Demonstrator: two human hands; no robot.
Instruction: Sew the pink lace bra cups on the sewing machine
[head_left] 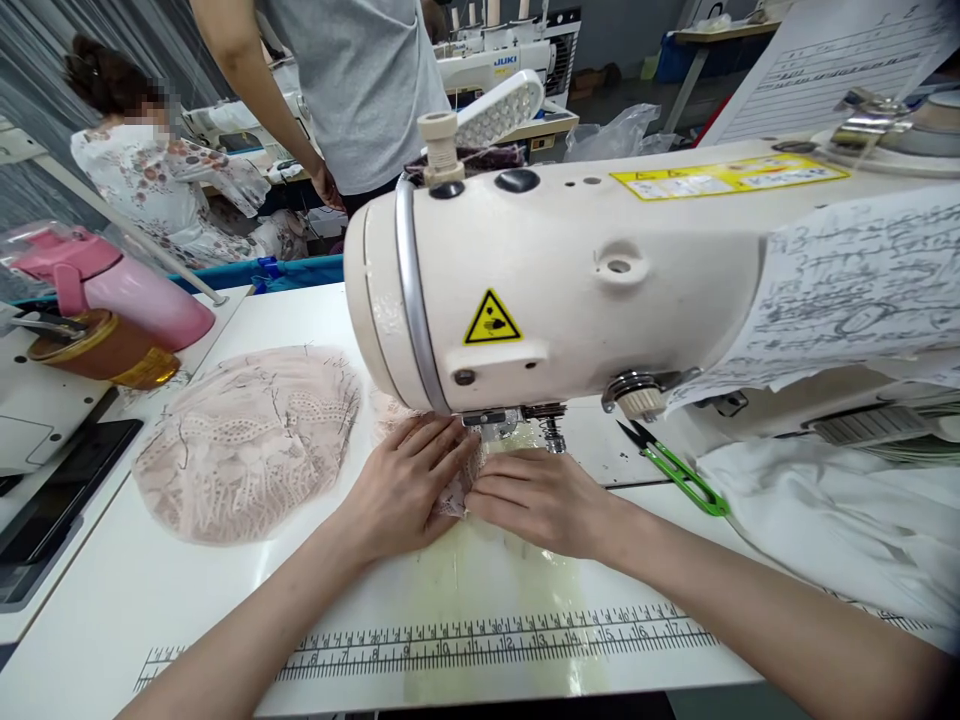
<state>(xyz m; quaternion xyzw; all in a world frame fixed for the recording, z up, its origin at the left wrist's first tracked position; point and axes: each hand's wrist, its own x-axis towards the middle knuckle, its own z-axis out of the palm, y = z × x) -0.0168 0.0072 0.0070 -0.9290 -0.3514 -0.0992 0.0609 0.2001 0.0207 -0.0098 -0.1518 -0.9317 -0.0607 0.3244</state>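
Under the head of a cream sewing machine [570,260], both hands are on a piece of pale pink lace fabric [454,495]. My left hand [409,485] lies over the lace, fingers stretched forward and pressing it to the table. Close beside it, my right hand [536,500] has its fingers bent together at the lace's right edge, pinching it. The needle area is mostly hidden behind the machine head and my fingers. Left of my hands, a rounded pink lace piece [247,440] with loose dark threads lies flat.
Green thread snips [679,470] lie right of my right hand, near white cloth [832,520]. A printed ruler [480,645] runs along the front edge. At left stand a pink bottle [127,285] and an amber container [112,350]. Two people are beyond the machine.
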